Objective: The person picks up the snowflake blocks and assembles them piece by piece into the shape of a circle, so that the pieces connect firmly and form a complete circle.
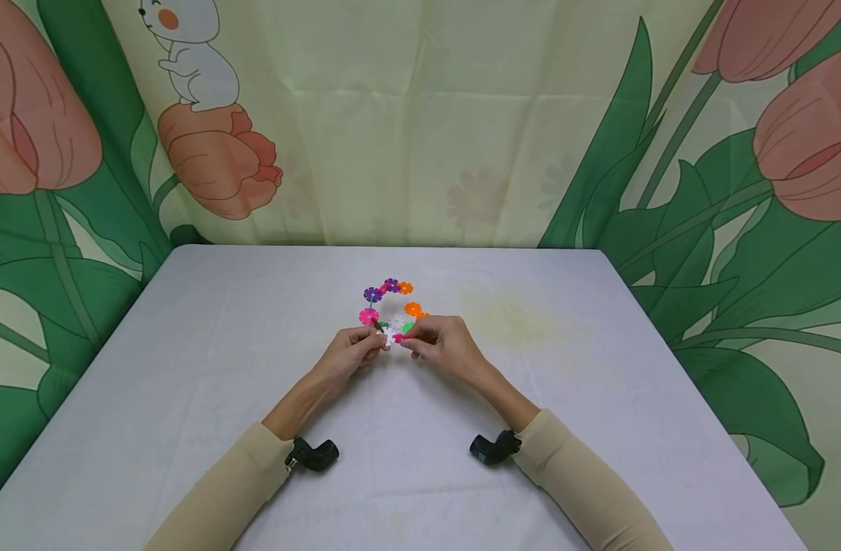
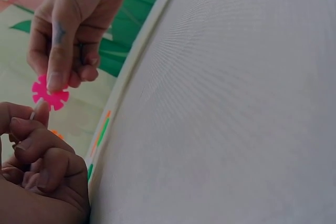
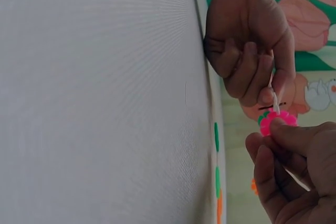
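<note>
Here are my hands, close together over the middle of the bench [image 1: 503, 428], both pinching. My left hand [image 1: 351, 353] has a white piece [image 1: 389, 334] between thumb and fingers; my right hand [image 1: 449, 343] grips a pink notched disc [image 2: 59, 99]. And this is what it turns on: pink sits just to the right of white, rim towards rim, with no long axis to line up, only flat faces and slots. From my left wrist, white shows as a thin edge close by the pink. Touching or slotted together? I can't tell. Neither hand is nearer; each has its own piece. Just past my fingertips, a green piece [image 1: 408, 327] by the right, a second pink piece [image 1: 368, 316] by the left. Farther out, purple pieces [image 1: 373, 295] and orange pieces [image 1: 412, 308] curve round, a gap at the far right.
</note>
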`<state>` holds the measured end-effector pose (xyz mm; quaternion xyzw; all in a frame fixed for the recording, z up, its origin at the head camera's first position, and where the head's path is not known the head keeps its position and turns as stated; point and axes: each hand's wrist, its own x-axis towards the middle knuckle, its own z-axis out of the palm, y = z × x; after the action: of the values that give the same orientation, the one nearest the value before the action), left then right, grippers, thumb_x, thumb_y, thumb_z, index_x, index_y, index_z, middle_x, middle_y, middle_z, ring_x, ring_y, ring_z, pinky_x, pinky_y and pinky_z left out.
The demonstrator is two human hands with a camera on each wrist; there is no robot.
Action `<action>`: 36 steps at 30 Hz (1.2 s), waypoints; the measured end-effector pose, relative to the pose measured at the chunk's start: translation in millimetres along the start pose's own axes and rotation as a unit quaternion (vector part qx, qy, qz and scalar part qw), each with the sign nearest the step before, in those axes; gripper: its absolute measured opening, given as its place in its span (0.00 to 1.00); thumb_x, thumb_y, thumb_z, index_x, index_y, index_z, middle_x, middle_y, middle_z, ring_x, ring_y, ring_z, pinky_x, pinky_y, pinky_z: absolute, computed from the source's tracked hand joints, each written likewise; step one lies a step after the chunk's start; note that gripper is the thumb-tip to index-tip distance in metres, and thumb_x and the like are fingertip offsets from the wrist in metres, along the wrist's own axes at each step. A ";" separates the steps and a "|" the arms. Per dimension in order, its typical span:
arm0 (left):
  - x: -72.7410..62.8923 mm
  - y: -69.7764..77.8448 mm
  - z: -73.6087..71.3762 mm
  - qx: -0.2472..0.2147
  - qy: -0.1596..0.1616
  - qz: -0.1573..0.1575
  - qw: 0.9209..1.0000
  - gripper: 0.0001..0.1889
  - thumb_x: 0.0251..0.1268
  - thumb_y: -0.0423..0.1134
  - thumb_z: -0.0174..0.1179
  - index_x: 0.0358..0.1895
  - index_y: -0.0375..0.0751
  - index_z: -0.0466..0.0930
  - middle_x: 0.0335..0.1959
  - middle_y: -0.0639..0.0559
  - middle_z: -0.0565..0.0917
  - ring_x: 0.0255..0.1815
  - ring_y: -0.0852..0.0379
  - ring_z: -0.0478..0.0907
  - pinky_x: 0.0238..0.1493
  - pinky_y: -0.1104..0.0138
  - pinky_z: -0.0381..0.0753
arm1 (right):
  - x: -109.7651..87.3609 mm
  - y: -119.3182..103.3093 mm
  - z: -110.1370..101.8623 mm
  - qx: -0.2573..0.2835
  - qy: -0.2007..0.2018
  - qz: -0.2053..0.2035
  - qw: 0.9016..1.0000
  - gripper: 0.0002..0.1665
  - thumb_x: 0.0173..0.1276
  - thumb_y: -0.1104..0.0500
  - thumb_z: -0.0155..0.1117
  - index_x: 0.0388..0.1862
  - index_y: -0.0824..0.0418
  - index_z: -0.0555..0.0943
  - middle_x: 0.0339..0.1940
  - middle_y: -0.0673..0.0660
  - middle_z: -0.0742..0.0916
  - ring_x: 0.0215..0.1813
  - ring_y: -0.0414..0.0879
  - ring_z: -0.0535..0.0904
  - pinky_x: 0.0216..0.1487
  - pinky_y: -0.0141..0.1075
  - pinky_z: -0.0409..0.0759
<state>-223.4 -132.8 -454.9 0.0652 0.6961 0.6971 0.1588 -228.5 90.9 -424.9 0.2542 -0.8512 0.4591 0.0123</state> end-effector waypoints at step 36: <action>5.7 -4.4 0.3 0.032 0.014 -0.001 0.999 0.16 0.79 0.42 0.62 0.40 0.29 0.78 0.19 0.57 0.67 0.22 0.60 0.61 0.23 0.70 0.60 | 2.4 2.0 7.4 -0.088 0.045 -0.054 0.994 0.03 0.66 0.61 0.79 0.35 0.61 0.92 0.30 0.54 0.92 0.29 0.38 0.84 0.38 0.28 0.85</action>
<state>-228.0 -130.8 -459.9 0.0602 0.7203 0.6751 0.1475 -229.9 85.0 -430.1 0.2769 -0.8719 0.3919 0.0973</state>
